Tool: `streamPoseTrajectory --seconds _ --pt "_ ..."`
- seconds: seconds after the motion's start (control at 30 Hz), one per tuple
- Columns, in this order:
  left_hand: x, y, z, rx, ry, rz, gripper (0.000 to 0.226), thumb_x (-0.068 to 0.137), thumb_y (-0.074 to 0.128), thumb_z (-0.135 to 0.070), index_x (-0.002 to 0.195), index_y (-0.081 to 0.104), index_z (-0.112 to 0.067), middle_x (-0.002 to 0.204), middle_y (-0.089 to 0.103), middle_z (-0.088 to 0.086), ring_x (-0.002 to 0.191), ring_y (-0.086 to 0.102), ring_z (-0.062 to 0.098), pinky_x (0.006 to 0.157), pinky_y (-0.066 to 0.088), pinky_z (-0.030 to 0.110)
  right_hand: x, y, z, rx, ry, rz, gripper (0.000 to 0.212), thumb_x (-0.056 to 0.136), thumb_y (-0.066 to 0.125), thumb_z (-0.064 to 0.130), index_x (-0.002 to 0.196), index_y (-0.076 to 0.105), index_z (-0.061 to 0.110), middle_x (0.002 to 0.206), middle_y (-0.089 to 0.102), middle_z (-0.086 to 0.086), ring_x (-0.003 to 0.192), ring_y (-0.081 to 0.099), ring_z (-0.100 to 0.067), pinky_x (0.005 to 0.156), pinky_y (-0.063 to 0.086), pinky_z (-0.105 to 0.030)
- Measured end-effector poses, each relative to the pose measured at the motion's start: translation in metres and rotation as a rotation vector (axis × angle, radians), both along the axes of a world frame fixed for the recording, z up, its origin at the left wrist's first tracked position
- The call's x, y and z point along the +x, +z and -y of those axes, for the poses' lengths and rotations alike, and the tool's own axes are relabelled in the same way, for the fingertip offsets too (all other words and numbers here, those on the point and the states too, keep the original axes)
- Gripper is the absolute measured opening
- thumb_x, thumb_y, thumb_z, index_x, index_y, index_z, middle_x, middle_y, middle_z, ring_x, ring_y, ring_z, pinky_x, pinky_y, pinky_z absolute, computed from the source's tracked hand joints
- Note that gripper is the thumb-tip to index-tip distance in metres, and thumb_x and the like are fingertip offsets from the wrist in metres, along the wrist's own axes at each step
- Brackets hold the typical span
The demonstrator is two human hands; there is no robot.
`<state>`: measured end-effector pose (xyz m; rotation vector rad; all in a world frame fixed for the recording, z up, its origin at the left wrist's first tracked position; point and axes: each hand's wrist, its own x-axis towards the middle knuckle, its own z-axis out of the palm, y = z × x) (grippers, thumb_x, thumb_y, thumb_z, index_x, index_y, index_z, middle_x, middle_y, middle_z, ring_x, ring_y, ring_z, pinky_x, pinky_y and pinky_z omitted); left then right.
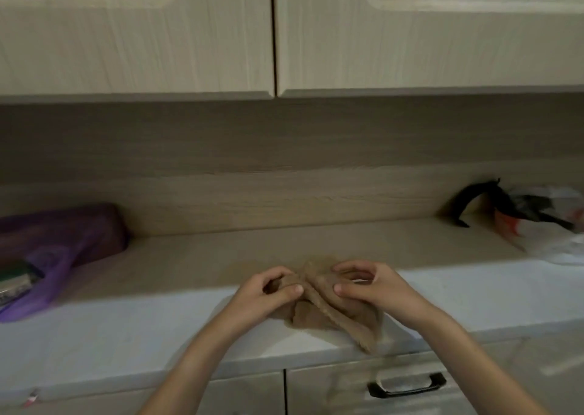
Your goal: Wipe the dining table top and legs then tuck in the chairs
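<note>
- Pinching the brown cloth (328, 315) with left hand (271, 288) and right hand (368, 285), both curled on its bunched middle.
- Resting crumpled on the table (151, 329), near the front edge.
- Best to fold into a flat pad, tucking loose corners, before carrying off to wipe.

— What's around you?
— Pale wood-grain cupboard doors (136, 35) overhead, with a darker wood-grain wall panel (284, 162) under them. The light's dim.
— And lower down?
— My desk (189, 256) runs right across. There's a purple bag (63, 241) far left, a plastic bag (543, 225) far right, and a black drawer handle (410, 384) below.
</note>
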<state>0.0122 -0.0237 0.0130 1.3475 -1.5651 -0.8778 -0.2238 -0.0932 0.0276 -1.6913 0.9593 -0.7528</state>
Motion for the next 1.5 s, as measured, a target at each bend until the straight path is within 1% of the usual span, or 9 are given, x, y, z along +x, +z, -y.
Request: streamPoseTrajectory --seconds 0.3,0.57,0.77,0.93,1.03,1.2,1.33,1.4,1.5 --pt "-0.003 0.026 -0.010 0.002 -0.057 -0.033 0.030 0.074 0.071 -0.035 0.072 0.067 -0.006 0.069 0.064 -0.001 0.070 0.061 0.010 0.065 0.044 0.019 0.001 0.011 -0.012 0.145 0.103 0.493 0.041 0.065 0.081 0.004 0.103 0.069 0.002 0.100 0.071 -0.017 0.092 0.068 -0.024 0.080 0.057 -0.031" --pt "0.003 0.050 0.023 0.172 0.127 0.007 0.016 0.066 0.064 -0.033 0.063 0.062 -0.017 0.066 0.057 0.006 0.067 0.052 0.016 0.066 0.036 0.030 0.029 0.015 0.026 -0.116 -0.144 0.208 0.028 0.074 0.076 -0.002 0.100 0.073 0.008 0.100 0.073 -0.010 0.101 0.066 -0.027 0.084 0.052 -0.034" --pt "0.006 0.058 0.027 0.077 0.130 -0.116 0.019 0.074 0.064 -0.033 0.069 0.067 -0.015 0.071 0.063 0.005 0.071 0.058 0.010 0.065 0.041 0.025 0.027 0.019 0.028 0.144 -0.012 0.488 0.024 0.079 0.070 -0.004 0.103 0.070 0.000 0.093 0.072 -0.011 0.087 0.068 -0.020 0.073 0.054 -0.027" --pt "0.008 0.028 0.054 -0.033 0.430 0.408 0.012 0.090 0.059 -0.024 0.097 0.067 -0.019 0.100 0.066 0.002 0.092 0.062 0.018 0.081 0.046 0.027 0.038 -0.007 0.050 -0.296 -0.313 -0.066 0.030 0.084 0.071 0.014 0.114 0.066 0.012 0.115 0.065 -0.005 0.106 0.062 -0.022 0.083 0.046 -0.014" --pt "-0.006 0.011 0.042 -0.155 0.392 0.732 0.043 0.092 0.041 -0.040 0.129 0.054 -0.023 0.131 0.053 0.000 0.120 0.050 0.021 0.101 0.039 0.027 0.032 -0.016 0.044 -0.612 -0.167 -0.375 0.046 0.092 0.059 0.031 0.136 0.051 0.020 0.142 0.049 0.000 0.132 0.043 -0.017 0.104 0.026 -0.013" --pt "-0.028 -0.017 0.021 -0.046 0.115 1.036 0.087 0.076 -0.008 -0.059 0.152 0.013 -0.020 0.160 0.011 -0.002 0.148 0.006 0.015 0.120 0.005 0.033 0.040 -0.042 0.028 -0.704 0.190 -0.722 0.094 0.077 -0.001 0.074 0.154 0.016 0.022 0.161 0.011 0.007 0.148 0.000 -0.009 0.114 -0.007 -0.015" --pt "-0.018 -0.023 0.050 -0.009 0.096 1.057 0.080 0.084 -0.004 -0.058 0.152 0.009 -0.018 0.161 0.005 -0.002 0.148 0.000 0.016 0.120 0.001 0.034 0.048 -0.044 0.051 -0.675 0.147 -0.835 0.108 0.070 -0.016 0.082 0.154 0.010 0.019 0.162 0.005 0.003 0.149 -0.002 -0.011 0.117 -0.005 -0.022" --pt "-0.011 -0.018 0.061 -0.043 0.075 1.105 0.070 0.093 0.000 -0.049 0.151 0.019 -0.015 0.159 0.015 0.001 0.148 0.011 0.021 0.119 0.008 0.034 0.054 -0.038 0.060 -0.671 0.105 -0.857 0.093 0.076 -0.006 0.069 0.154 0.009 0.020 0.162 0.004 0.003 0.149 -0.002 -0.012 0.114 -0.003 -0.021" --pt "-0.001 -0.017 0.078 -0.006 0.055 1.266 0.073 0.101 -0.002 -0.038 0.122 0.064 -0.015 0.127 0.064 0.003 0.117 0.061 0.023 0.093 0.049 0.034 0.066 -0.034 0.073 -0.611 0.072 -0.885 0.067 0.096 0.014 0.052 0.154 0.009 0.019 0.163 0.003 0.002 0.149 0.000 -0.012 0.117 0.001 -0.027"
